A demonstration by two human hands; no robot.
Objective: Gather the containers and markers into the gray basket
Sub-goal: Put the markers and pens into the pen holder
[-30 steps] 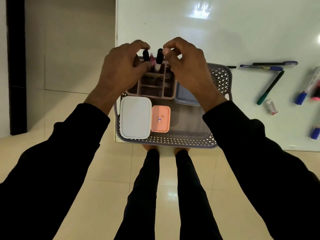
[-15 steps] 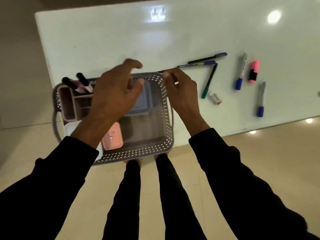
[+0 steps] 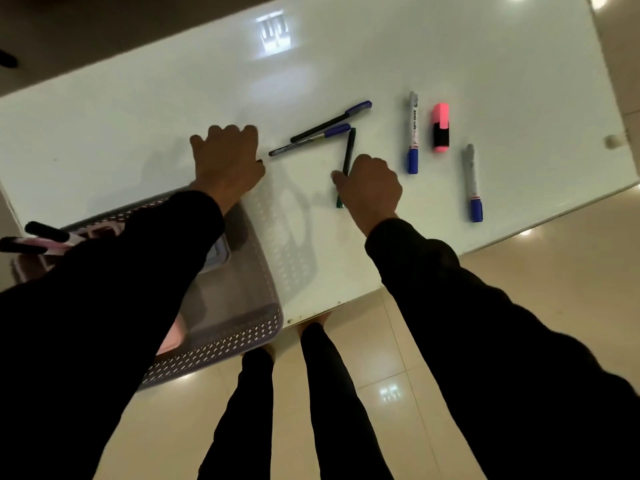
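The gray basket (image 3: 263, 327) sits at the table's front left corner, mostly under my left sleeve. In it I see a pink organizer with black-capped markers (image 3: 45, 237), a gray-lidded container (image 3: 218, 251) and a sliver of a pink container (image 3: 169, 337). My left hand (image 3: 227, 164) lies knuckles-up on the table just past the basket's far corner, fingers apart, beside a small black pen tip (image 3: 259, 162). My right hand (image 3: 369, 188) is curled over a green pen (image 3: 349, 147) that lies on the table. Two blue-capped pens (image 3: 329, 124) lie between the hands.
Right of my right hand lie a white marker with a blue cap (image 3: 412, 133), a pink highlighter (image 3: 441, 129) and a gray marker with a blue cap (image 3: 472, 181). A small pale object (image 3: 613, 140) sits at the table's right edge. Tiled floor and my legs are below.
Both hands left the organizer in the basket and moved right onto the table. My right hand came down on the green pen. The view swung right and tilted.
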